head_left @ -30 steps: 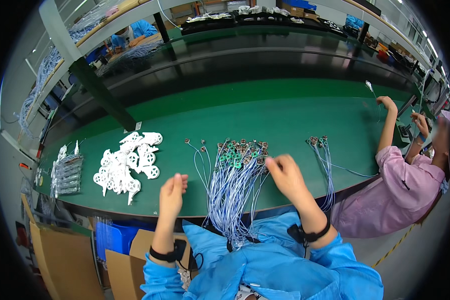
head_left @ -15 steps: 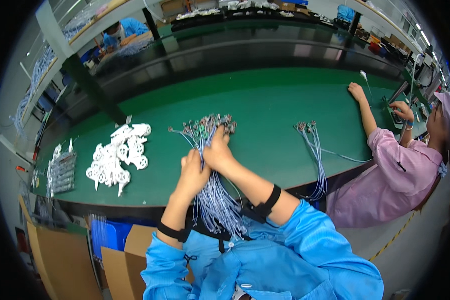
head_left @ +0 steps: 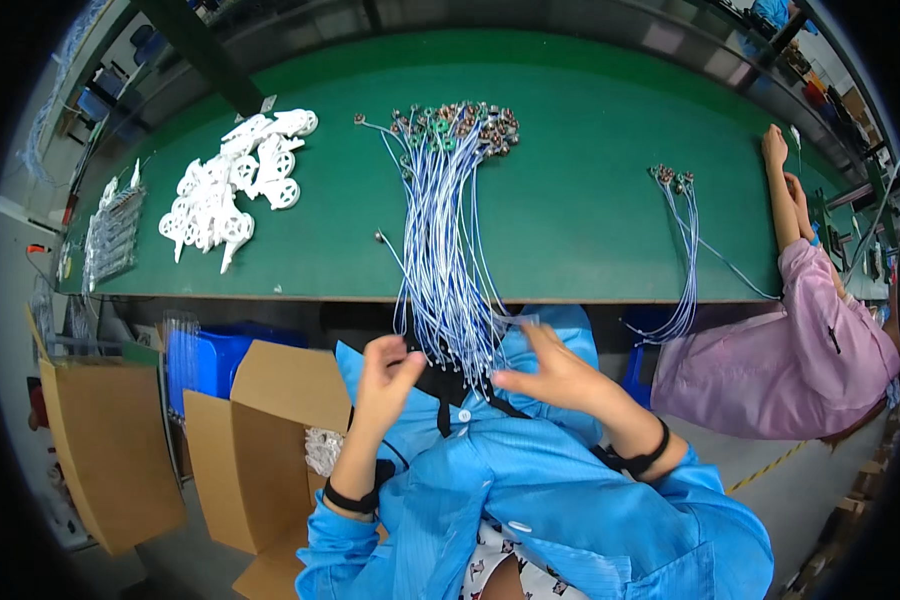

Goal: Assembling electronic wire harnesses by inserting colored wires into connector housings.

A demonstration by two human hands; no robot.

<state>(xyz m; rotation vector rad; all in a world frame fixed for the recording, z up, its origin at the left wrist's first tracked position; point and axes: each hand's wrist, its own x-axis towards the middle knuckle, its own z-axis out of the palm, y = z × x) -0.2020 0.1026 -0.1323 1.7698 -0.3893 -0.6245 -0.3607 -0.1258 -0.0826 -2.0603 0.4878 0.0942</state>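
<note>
Flanking the cable bundle point(head_left: 445, 240), left hand point(head_left: 383, 378) and right hand point(head_left: 553, 372) are apart, loosely spread — white tag point(head_left: 268, 103) apparently illegible.

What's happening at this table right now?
A person in a blue coat has both hands by a big bundle of thin cables. Its small round ends lie on the green table; the other ends hang over the near edge. The left hand is beside them, partly curled; the right hand is open on the other side, contact unclear. White plastic parts lie to the left, a smaller cable bunch to the right, near a co-worker in pink.
</note>
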